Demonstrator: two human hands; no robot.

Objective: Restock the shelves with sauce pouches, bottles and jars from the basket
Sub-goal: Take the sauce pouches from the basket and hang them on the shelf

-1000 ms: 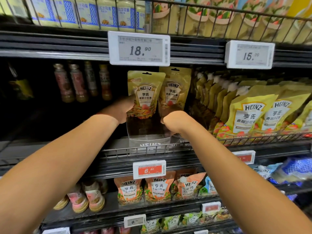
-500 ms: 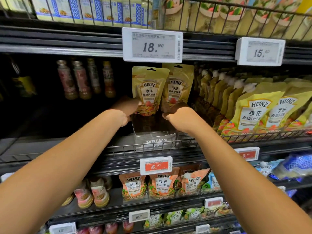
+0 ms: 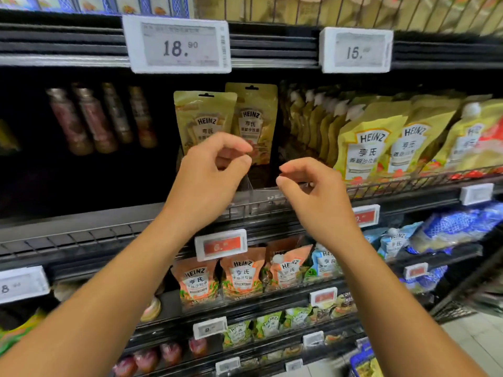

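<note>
On the far left of the shelf point(image 3: 81, 221) the dark bottles point(image 3: 92, 118) stand as before, well back in the shade. Next to them the left pouch point(image 3: 202, 118) stands upright under the 18.90 tag point(image 3: 179, 44), and the left hand point(image 3: 209, 172), which half a second ago was against its lower edge, has drawn back toward the near side and now hangs in front of it, fingers loosely curled, thumb close to the forefinger, holding nothing. The right pouch point(image 3: 254, 118) stands just behind and beside the first, overlapping it. The right hand point(image 3: 315, 191) has likewise left the pouches and hovers nearer and lower, fingers loosely bent, empty. Further right, the row of yellow pouches point(image 3: 367, 142) leans on the wire rail, unchanged. The basket is not in view.
</note>
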